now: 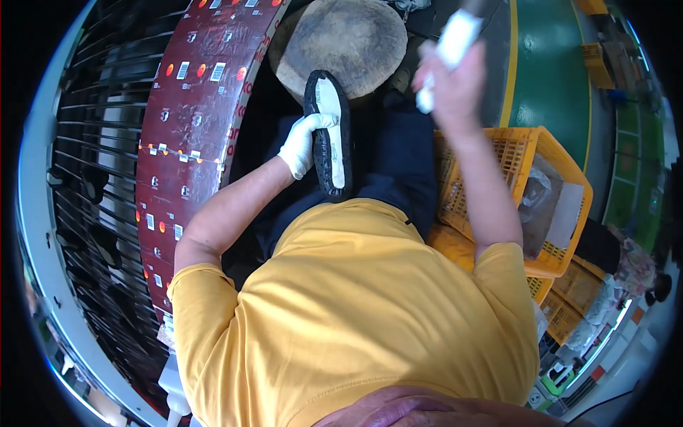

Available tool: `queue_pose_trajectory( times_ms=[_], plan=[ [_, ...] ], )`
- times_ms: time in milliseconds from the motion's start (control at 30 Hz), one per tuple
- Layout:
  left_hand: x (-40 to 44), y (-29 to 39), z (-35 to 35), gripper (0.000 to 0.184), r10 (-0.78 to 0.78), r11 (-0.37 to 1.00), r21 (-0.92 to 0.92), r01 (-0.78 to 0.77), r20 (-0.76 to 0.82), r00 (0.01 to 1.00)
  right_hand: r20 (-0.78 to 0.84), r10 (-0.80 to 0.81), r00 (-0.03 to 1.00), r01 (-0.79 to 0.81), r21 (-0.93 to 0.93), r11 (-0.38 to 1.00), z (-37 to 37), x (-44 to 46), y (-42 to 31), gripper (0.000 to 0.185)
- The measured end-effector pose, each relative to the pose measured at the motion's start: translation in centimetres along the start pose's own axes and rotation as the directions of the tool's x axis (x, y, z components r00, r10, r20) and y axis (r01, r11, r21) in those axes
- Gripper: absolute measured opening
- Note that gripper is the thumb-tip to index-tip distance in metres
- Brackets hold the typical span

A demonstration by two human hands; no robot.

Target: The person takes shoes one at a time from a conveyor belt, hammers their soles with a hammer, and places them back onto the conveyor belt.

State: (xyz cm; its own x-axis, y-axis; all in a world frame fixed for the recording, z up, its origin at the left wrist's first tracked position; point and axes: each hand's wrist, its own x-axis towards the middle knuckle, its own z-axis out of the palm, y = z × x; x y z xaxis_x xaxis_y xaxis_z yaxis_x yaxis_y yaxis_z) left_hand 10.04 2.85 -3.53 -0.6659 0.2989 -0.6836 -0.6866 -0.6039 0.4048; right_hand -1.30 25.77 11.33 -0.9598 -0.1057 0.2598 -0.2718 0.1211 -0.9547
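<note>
My left hand (307,142), in a white glove, grips a black shoe upper (342,132) around its middle. The upper's underside faces me, showing a pale insole (329,96) ringed by gathered black edges. Its toe end overlaps the near rim of a round wooden block (348,39) in my view; whether they touch I cannot tell. Raised to the right, my right hand (459,85) is closed around a tool with a white-wrapped handle (459,37). Motion smears this hand, and the tool's dark far end is cut off by the top edge.
A dark red printed board (192,107) runs along my left, beside a rack of dark bars (99,128) with black shoe pieces. Yellow crates (537,267) stand close on my right, one holding plastic and card. Beyond is a green floor (551,64); another person (633,267) is at far right.
</note>
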Motion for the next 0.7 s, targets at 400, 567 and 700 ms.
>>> queue_pose_trajectory(
  times_ms=[400, 567, 700],
  plan=[
    [-0.5, 0.2, 0.8, 0.043, 0.109, 0.989, 0.103, -0.102, -0.066, 0.992, -0.006, -0.024, 1.000, 0.025, 0.096, 0.995, -0.1, 2.3, -2.2, 0.031],
    [0.2, -0.4, -0.6, 0.044, 0.092, 0.990, 0.109, -0.089, -0.017, 0.996, 0.508, 0.563, 0.652, -0.267, -0.541, 0.797, 1.4, -1.9, 0.9, 0.048],
    [0.5, -0.2, -0.2, 0.051, 0.023, 0.997, 0.077, -0.024, 0.012, 1.000, 0.398, 0.151, 0.905, -0.044, -0.265, 0.963, -0.9, 3.5, -4.8, 0.037]
  ],
)
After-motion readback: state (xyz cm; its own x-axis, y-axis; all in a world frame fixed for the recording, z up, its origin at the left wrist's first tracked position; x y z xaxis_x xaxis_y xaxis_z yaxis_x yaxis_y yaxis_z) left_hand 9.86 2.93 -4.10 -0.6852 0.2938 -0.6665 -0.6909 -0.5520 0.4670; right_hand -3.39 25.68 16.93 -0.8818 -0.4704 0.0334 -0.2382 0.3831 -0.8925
